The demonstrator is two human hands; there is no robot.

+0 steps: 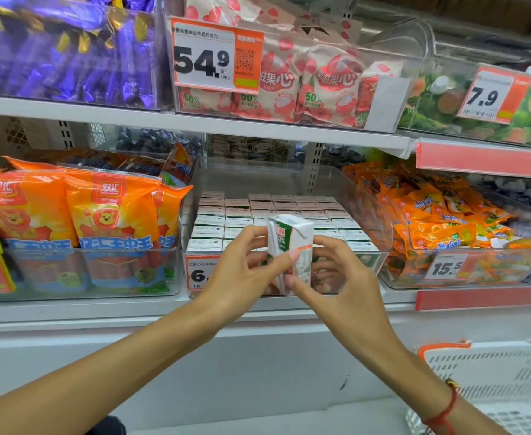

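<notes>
A small white and green drink carton (pixel 292 243) is held upright in front of a shop shelf. My left hand (pixel 242 274) grips its left side, fingers behind and thumb across the front. My right hand (pixel 342 281) holds its right side, thumb on the front lower edge and fingers curled behind. Just behind the carton stands a clear plastic bin (pixel 367 215) filled with several rows of the same cartons (pixel 242 211).
Orange sausage packs (pixel 110 211) fill the bin to the left, orange snack bags (pixel 440 215) the bin to the right. The upper shelf holds purple sweets (pixel 63 48), pink lychee packs (pixel 320 83) and price tags. A white basket (pixel 496 381) sits at lower right.
</notes>
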